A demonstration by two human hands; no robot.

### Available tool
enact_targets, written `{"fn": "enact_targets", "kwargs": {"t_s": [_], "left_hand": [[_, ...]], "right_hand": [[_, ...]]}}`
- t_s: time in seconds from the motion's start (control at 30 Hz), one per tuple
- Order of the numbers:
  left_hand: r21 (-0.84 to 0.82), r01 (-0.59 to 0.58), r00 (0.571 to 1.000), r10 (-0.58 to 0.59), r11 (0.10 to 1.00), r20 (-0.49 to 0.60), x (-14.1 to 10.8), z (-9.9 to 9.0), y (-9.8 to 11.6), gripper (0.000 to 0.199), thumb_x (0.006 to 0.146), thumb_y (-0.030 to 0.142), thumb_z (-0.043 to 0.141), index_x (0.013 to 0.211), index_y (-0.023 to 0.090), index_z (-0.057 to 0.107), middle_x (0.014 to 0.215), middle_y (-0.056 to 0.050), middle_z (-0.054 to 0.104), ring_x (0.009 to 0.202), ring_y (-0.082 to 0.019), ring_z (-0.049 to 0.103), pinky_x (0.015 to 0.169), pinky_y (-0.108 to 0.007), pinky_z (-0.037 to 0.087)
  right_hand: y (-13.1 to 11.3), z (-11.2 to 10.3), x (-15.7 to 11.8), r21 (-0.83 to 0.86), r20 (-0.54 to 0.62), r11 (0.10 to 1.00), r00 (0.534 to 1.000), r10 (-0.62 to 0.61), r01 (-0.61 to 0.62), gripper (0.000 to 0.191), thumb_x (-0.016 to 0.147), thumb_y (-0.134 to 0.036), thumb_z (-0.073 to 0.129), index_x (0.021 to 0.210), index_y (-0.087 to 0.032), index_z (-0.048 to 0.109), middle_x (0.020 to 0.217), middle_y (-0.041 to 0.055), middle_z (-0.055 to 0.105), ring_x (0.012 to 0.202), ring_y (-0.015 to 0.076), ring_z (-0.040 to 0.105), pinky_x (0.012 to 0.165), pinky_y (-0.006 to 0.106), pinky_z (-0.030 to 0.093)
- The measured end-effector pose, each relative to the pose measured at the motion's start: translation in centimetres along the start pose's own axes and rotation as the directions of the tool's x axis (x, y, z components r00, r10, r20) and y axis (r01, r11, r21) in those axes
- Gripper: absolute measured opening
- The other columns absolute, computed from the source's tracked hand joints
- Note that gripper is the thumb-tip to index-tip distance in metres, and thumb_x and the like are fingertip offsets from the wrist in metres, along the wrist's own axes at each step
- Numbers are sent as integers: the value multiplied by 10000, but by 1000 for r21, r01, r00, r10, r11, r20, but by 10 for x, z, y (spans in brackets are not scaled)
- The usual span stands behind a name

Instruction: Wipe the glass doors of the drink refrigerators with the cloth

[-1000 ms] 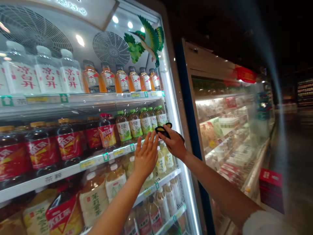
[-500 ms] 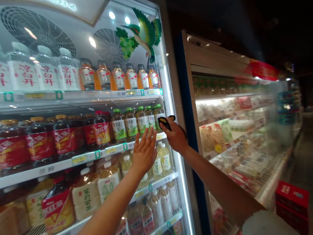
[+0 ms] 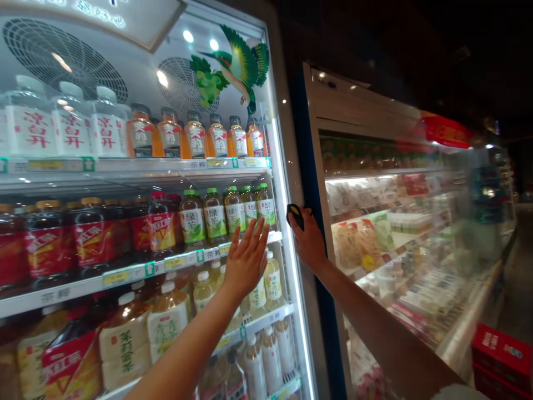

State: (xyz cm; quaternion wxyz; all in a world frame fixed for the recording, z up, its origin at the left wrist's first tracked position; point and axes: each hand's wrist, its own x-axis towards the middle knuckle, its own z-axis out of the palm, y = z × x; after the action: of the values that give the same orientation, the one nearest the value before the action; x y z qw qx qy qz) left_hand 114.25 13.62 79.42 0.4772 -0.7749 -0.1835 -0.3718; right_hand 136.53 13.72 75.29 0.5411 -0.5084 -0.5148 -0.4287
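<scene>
My left hand point(image 3: 246, 256) is spread flat with its palm toward the glass door of a lit drinks cooler, in front of the green tea bottles point(image 3: 215, 214). It holds nothing. Near the cooler's right door frame point(image 3: 291, 166), my right hand point(image 3: 307, 236) is closed around a black and yellow object point(image 3: 296, 215), whose kind I cannot make out. Behind the glass, orange drink bottles point(image 3: 195, 136) stand on the upper shelf, and dark bottles with red labels point(image 3: 94, 236) fill the left of the middle shelf.
Large clear bottles point(image 3: 70, 119) stand at the upper left inside the cooler. To the right is an open chilled display point(image 3: 375, 119) with packaged food. Red boxes point(image 3: 502, 350) are stacked at the lower right, beside a dim aisle.
My right hand has moved right with the black and yellow object, from over the glass edge to the door frame. The left hand stays spread. The cooler has shifted slightly left in view.
</scene>
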Motion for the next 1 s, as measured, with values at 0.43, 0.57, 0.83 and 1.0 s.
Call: {"fn": "enact_targets", "kwargs": {"t_s": [0.43, 0.57, 0.83, 1.0], "left_hand": [[21, -27, 1000, 26, 999, 14, 18, -4, -16, 949, 944, 304, 579, 1648, 195, -47, 1701, -100, 204, 1596, -249, 97, 1312, -521, -21], [42, -14, 1000, 14, 999, 10, 9, -13, -27, 945, 964, 332, 565, 1645, 210, -77, 1709, -95, 184, 1596, -244, 96, 1313, -513, -1], [67, 22, 999, -24, 998, 29, 3, -17, -41, 831, 1000, 364, 511, 1659, 197, 34, 1715, -114, 172, 1596, -248, 54, 1314, -487, 3], [66, 15, 999, -17, 998, 32, -1, -22, -51, 854, 995, 369, 524, 1658, 212, 8, 1712, -107, 193, 1598, -243, 71, 1313, -499, -1]], "right_hand": [[11, 0, 79, 80, -33, 992, 995, -90, 92, 553, 986, -106, 426, 1507, -261, 526, 1615, 122, 428, 1449, 350, 459, 1139, 536, 468], [16, 1, 74, 96, -33, 987, 992, -123, 126, 558, 979, -110, 438, 1499, -288, 533, 1613, 91, 436, 1447, 336, 464, 1132, 525, 481], [-9, 3, 132, 100, -108, 990, 991, -84, 95, 490, 994, -158, 474, 1467, -225, 580, 1570, 132, 485, 1420, 333, 497, 1152, 486, 467], [7, -7, 81, 203, -53, 915, 937, -345, 348, 507, 966, -123, 471, 1413, -303, 627, 1560, 32, 513, 1435, 270, 487, 1172, 445, 453]]}}
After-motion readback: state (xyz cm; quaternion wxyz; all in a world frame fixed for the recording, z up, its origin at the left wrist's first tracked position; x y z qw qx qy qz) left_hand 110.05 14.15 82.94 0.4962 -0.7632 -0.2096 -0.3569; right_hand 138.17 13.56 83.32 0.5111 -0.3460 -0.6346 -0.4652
